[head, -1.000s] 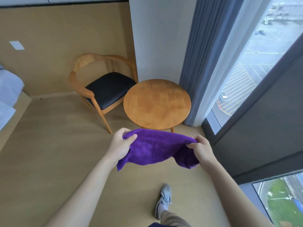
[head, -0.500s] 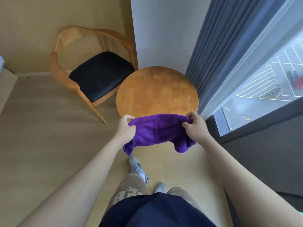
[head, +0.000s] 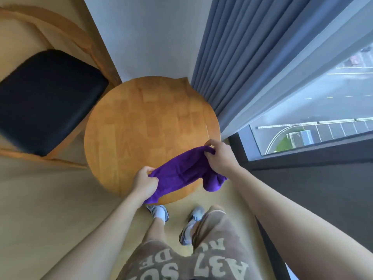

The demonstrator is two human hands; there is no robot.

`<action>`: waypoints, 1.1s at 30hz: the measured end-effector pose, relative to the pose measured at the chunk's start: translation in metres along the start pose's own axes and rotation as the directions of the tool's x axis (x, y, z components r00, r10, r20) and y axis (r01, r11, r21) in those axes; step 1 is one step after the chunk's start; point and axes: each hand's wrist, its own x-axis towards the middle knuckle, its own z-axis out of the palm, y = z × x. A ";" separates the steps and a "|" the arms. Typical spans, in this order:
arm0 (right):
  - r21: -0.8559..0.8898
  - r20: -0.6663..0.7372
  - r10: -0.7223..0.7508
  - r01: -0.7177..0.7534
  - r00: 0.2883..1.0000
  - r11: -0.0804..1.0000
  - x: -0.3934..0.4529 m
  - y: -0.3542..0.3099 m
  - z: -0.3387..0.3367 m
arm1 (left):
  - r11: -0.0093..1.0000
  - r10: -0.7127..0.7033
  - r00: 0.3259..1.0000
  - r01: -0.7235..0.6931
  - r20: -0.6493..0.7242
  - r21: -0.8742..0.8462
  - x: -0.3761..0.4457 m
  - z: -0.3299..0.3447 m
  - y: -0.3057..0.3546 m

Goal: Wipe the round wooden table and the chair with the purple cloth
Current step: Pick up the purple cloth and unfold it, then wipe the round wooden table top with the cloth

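Hands stretch the purple cloth (head: 182, 172) over the round wooden desk (head: 149, 128) at its 5 o'clock edge. Left hand (head: 144, 181) pinches one end in a curled grip; right hand (head: 219, 156) pinches the other. Cloth seems to sag onto the wood, though contact is unclear. Chair (head: 46, 100) stands at 10 o'clock.
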 end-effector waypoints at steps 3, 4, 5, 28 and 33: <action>-0.071 0.088 0.008 -0.002 0.996 0.997 0.033 0.021 0.001 | 0.995 -0.086 0.995 0.088 0.040 -0.046 0.017 0.031 -0.001; -0.084 0.119 0.009 0.002 0.993 0.996 0.048 0.028 0.001 | 0.991 -0.116 0.991 0.120 0.063 -0.063 0.024 0.044 -0.001; -0.095 0.159 0.003 0.013 0.987 0.995 0.063 0.033 0.001 | 0.985 -0.144 0.986 0.151 0.084 -0.080 0.030 0.056 0.000; -0.184 -0.231 0.052 -0.096 0.972 0.978 0.210 0.050 0.139 | 0.209 0.697 0.673 -0.520 0.247 0.828 0.264 0.049 0.072; -0.282 -0.350 -0.027 -0.078 0.936 0.956 0.228 0.056 0.152 | 0.185 0.742 0.633 -0.510 0.222 0.840 0.280 0.052 0.053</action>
